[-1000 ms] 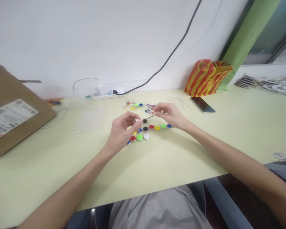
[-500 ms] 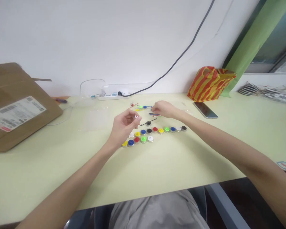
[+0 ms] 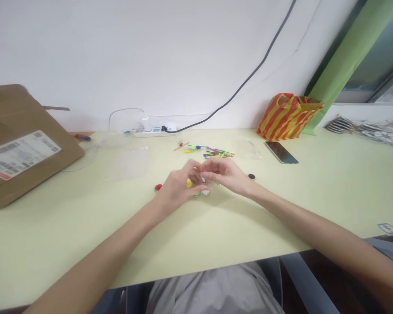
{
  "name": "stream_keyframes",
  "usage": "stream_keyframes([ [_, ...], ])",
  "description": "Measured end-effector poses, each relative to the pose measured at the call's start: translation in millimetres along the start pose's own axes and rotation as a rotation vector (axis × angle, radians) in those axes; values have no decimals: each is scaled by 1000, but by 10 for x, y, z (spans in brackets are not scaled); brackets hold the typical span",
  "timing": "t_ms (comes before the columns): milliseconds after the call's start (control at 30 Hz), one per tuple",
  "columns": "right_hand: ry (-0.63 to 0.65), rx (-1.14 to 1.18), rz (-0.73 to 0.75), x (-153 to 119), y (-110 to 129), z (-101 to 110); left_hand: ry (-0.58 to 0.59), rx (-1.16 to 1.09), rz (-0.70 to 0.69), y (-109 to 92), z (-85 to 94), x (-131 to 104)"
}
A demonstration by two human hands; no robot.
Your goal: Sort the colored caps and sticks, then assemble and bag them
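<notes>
Over the rows of small coloured round pieces, my left hand point(image 3: 180, 185) and my right hand point(image 3: 224, 174) meet at their fingertips. The fingers of both are pinched around something small and whitish, too small to name. A red round piece point(image 3: 158, 187) shows left of my left hand, a yellow one point(image 3: 189, 184) between the hands, and a black one point(image 3: 251, 176) right of my right wrist. Most other round pieces are hidden under the hands. Behind the hands lies a pile of thin coloured sticks point(image 3: 219, 153).
A cardboard box point(image 3: 29, 144) stands at the left. Against the wall lies a power strip point(image 3: 155, 132). A phone point(image 3: 280, 152) and a red-and-yellow striped bag point(image 3: 286, 117) are at the right. Clear plastic point(image 3: 127, 163) lies left of the sticks.
My right hand has come back from the sticks towards me and met my left hand. My left hand has moved slightly right and down, and the hands now cover most of the round pieces.
</notes>
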State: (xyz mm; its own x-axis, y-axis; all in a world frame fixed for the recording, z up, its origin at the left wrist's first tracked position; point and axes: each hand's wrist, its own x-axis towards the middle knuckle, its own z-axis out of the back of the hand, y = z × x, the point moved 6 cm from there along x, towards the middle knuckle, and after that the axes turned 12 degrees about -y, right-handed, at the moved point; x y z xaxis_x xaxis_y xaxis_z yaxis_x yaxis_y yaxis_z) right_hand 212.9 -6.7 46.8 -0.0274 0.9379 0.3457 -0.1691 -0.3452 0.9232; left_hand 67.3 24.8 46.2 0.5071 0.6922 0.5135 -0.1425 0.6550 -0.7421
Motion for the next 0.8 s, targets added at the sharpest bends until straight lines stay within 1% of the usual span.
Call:
stream_keyframes([
  [67, -11, 18, -18, -87, -2, -14, 22, 42, -51, -30, -50, -54],
  [167, -19, 83, -44, -166, -18, 6, -2, 78, -121, -55, -61, -88],
  [300, -51, 71, -16, -198, -42, 37, 11, 145, -196, -63, -65, -85],
  [400, -62, 84, -27, -190, -87, 36, 36, 172, -194, -39, -76, -83],
  [500, -53, 164, -118, -179, -163, 26, 60, 162, -172, -24, -89, -93],
  [600, -55, 237, -187, -174, -206, 20, 46, 147, -180, -52, -83, -101],
  [700, -79, 253, -176, -172, -196, 21, 20, 142, -195, -79, -70, -106],
  [800, -104, 232, -143, -175, -174, 16, 30, 147, -178, -55, -76, -107],
])
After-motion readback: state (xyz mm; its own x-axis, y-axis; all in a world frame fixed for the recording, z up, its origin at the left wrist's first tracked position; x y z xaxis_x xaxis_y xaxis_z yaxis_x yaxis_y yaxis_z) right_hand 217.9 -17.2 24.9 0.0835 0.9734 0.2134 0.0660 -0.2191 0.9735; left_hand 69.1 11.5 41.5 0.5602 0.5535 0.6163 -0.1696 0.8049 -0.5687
